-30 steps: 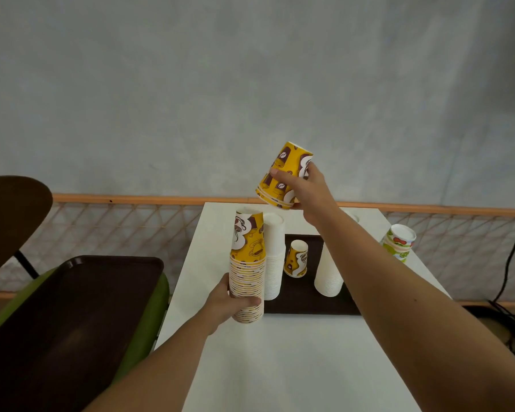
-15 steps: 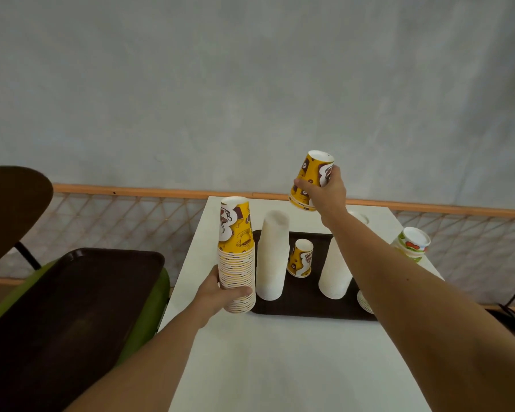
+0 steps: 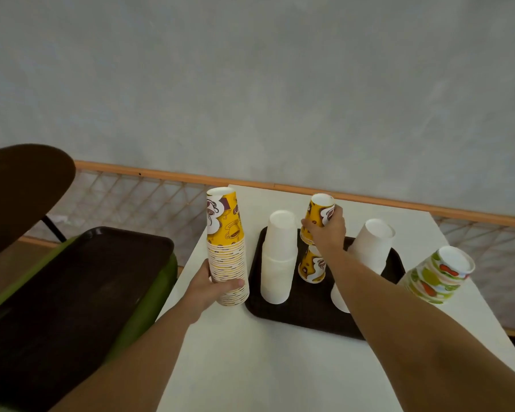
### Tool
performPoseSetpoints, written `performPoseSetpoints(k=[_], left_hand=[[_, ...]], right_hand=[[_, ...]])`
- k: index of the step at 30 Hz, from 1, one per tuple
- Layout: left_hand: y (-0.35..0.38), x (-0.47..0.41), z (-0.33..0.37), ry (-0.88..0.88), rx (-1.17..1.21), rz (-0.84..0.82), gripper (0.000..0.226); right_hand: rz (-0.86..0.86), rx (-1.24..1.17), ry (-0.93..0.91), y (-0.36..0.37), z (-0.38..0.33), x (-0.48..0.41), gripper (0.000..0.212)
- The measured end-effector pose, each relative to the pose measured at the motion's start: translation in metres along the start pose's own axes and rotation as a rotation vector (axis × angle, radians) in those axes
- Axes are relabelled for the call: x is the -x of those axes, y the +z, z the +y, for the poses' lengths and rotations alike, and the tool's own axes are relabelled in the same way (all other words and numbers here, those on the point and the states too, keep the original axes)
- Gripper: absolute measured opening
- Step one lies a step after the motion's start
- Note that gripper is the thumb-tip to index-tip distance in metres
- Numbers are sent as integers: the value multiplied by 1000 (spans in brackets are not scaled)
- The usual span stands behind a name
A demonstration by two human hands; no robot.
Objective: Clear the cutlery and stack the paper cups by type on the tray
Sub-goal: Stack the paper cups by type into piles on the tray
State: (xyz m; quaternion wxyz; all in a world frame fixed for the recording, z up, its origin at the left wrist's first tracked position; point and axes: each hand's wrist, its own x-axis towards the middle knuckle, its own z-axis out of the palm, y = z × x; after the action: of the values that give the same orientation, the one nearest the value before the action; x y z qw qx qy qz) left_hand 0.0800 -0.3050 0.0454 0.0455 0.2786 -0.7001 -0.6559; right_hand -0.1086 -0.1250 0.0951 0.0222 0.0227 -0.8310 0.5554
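While the left hand (image 3: 211,288) clasps a tall stack of inverted yellow printed paper cups (image 3: 227,248) beside the dark brown plastic tray (image 3: 298,318), the right hand (image 3: 324,233) (arm stretched across the tray) grips a single yellow cup (image 3: 320,214) above its twin (image 3: 311,267) on the tray. Stacking by type appears under way; nesting likely calls for a centred descent.

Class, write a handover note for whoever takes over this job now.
Left hand grips the tall stack of yellow coffee-print paper cups beside the dark brown tray.
Right hand holds an inverted yellow cup just above the lone yellow cup on the tray.
Done: two white cup stacks stand on it.
Left: nest the yellow cups, bring the fruit-print cup stack onto the tray.
No cutlery visible.
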Motion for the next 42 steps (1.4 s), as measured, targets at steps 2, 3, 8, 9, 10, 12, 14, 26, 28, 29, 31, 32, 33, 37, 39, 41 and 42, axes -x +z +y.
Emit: performPoseSetpoints(k=[2, 3, 8, 9, 10, 12, 14, 26, 28, 29, 31, 32, 33, 37, 39, 41, 42], left_hand=[[3, -1, -1, -3, 0, 10, 77], [4, -1, -2, -4, -2, 14, 77], [9, -4, -3, -1, -12, 25, 77], [9, -5, -3, -7, -15, 27, 77], [10, -6, -3, -10, -14, 27, 78], [12, -7, -3, -15, -17, 30, 78], [13, -8, -3, -20, -27, 34, 79], [10, -3, 7, -7, -52, -12, 76], [8, 0, 11, 1, -60, -18, 76], [7, 1, 12, 6, -64, -21, 77], [4, 4, 15, 14, -62, -31, 79], [2, 5, 17, 18, -57, -34, 80], [1, 7, 19, 22, -55, -37, 81], [-5, 13, 25, 40, -55, -40, 82], [-8, 15, 26, 51, -55, -42, 81], [-10, 19, 26, 60, -66, -43, 80], [-10, 20, 27, 65, -77, -43, 80]], right_hand=[[-10, 16, 51, 3, 15, -3, 73], [-15, 36, 71, 3, 22, -4, 75], [-41, 41, 147, 3, 44, -4, 79], [-46, 24, 158, 3, 45, -4, 80], [-55, 11, 167, 3, 46, -3, 82], [-84, 0, 179, 2, 49, -3, 85], [-114, 27, 190, 1, 48, -3, 88], [-12, 17, -223, -10, -47, -5, 58], [-7, -33, -321, -13, -77, 2, 51], [-17, -56, -363, -14, -91, 8, 49], [-67, -87, -432, -13, -115, 22, 49], [-114, -90, -448, -11, -124, 29, 50], [-172, -82, -449, -9, -131, 37, 53], [-395, 16, -394, 4, -145, 63, 74], [-474, 33, -350, 12, -146, 73, 83], [-552, 58, -306, 19, -145, 81, 91], [-587, 82, -289, 23, -144, 85, 93]])
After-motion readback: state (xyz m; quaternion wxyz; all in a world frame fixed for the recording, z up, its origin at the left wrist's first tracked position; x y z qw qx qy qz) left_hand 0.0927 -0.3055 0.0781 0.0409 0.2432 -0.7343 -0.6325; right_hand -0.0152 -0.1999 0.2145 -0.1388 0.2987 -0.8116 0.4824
